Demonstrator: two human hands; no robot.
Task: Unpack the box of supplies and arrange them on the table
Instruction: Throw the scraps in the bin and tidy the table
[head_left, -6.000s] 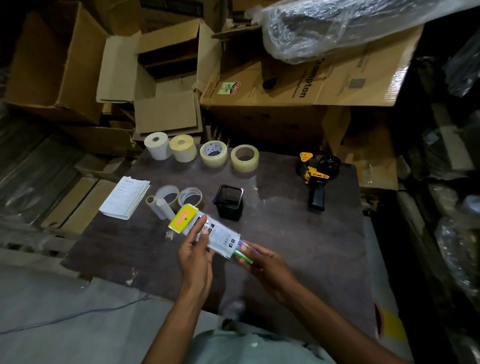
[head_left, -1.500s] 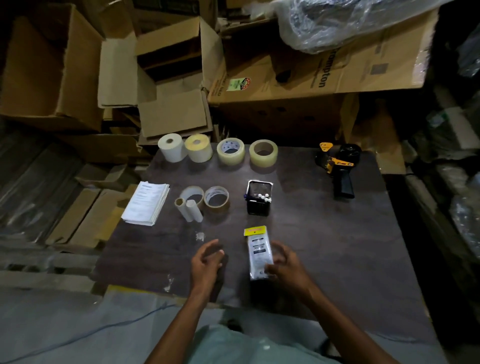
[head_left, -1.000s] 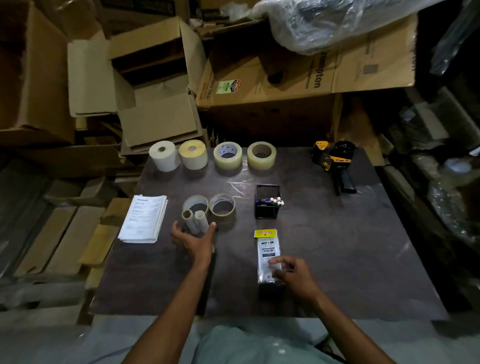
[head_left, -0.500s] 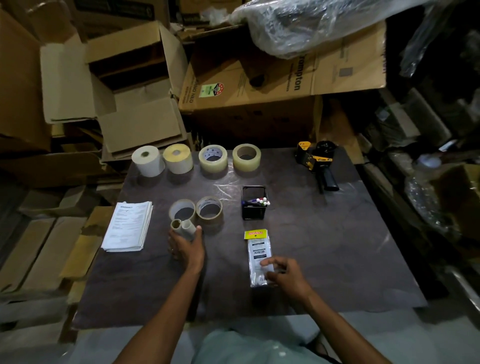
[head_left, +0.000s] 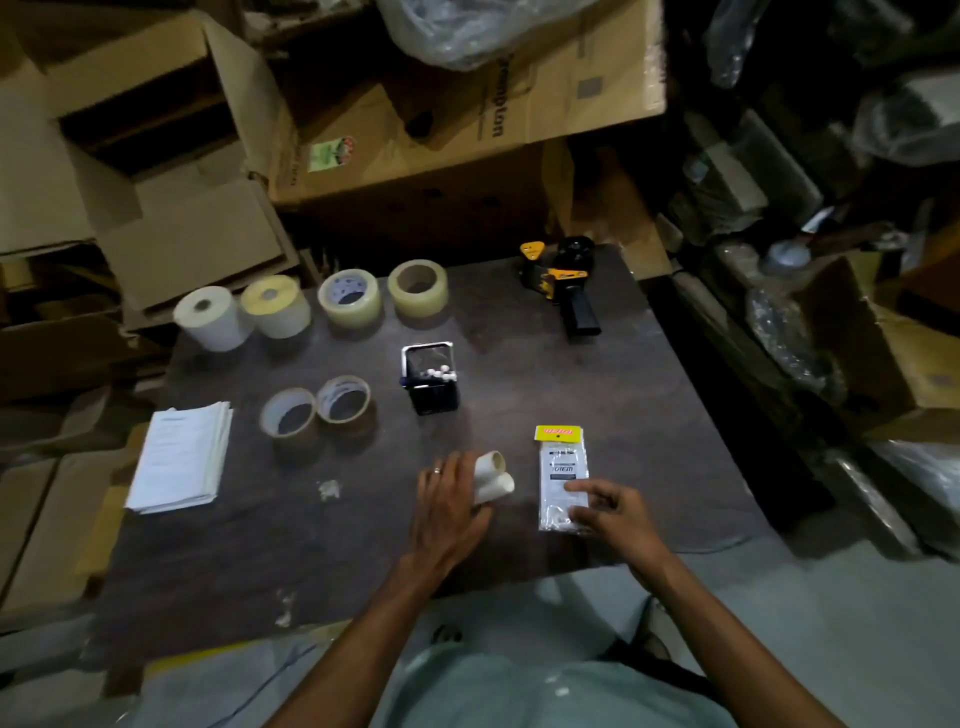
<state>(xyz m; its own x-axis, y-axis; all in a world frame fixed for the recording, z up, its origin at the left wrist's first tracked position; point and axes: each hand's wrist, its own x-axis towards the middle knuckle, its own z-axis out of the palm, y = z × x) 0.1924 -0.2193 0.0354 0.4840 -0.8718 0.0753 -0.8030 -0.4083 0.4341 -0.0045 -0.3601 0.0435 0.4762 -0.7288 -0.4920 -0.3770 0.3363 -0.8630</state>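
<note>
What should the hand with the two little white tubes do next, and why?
Probably set them down right there. The left hand holds the two white tubes just above the table, in a bare spot beside the plastic packet that the right hand steadies. Everything else already lies in neat rows, so lowering and letting go would likely fit them into the front row.

You've got one cam only, head-mounted, wide-angle, looking fwd and steeply down over the dark counter (head_left: 597, 395). It's close: your forearms enter from the bottom edge, left hand (head_left: 449, 506) and right hand (head_left: 615, 514) sit low-centre. Far counter edge and stacked cardboard boxes (head_left: 218, 171) fill the top. No 2nd view, so no overlap.
</note>
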